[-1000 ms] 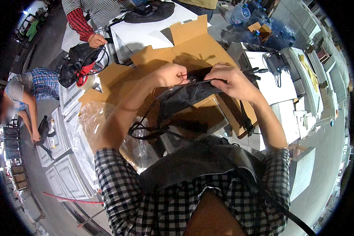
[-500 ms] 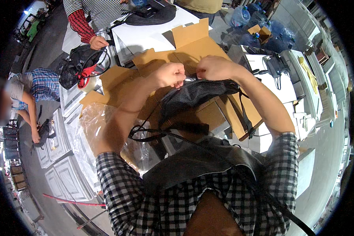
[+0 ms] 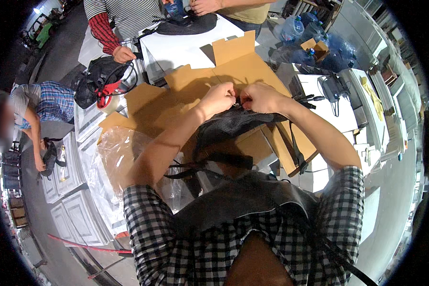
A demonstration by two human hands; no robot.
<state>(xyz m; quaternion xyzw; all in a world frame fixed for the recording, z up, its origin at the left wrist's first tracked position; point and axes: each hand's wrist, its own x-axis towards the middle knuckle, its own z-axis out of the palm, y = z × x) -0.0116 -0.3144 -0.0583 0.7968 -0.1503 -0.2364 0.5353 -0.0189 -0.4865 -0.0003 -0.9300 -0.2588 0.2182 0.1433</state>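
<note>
A black mesh bag (image 3: pixel 226 127) with dangling straps hangs in front of me over an opened cardboard box (image 3: pixel 157 107). At its upper edge, my left hand (image 3: pixel 218 99) is closed in a pinch. Close beside it, my right hand (image 3: pixel 262 97) also has its fingers closed at that edge. The fingers hide most of what they grip, and a small shiny bit shows between them. A black strap (image 3: pixel 295 148) hangs from the bag's right side over the box flap.
Clear plastic wrap (image 3: pixel 121 152) lies left of the box, near a tape roll (image 3: pixel 108 102) and another black bag (image 3: pixel 93 81). A power adapter (image 3: pixel 336 88) with cables sits at right. Co-workers stand across the table and at far left; large blue bottles (image 3: pixel 291 28) stand behind.
My hands have come closer together along the bag's edge, the left moving right. Across the table, another person's hand has come into view over a dark bag.
</note>
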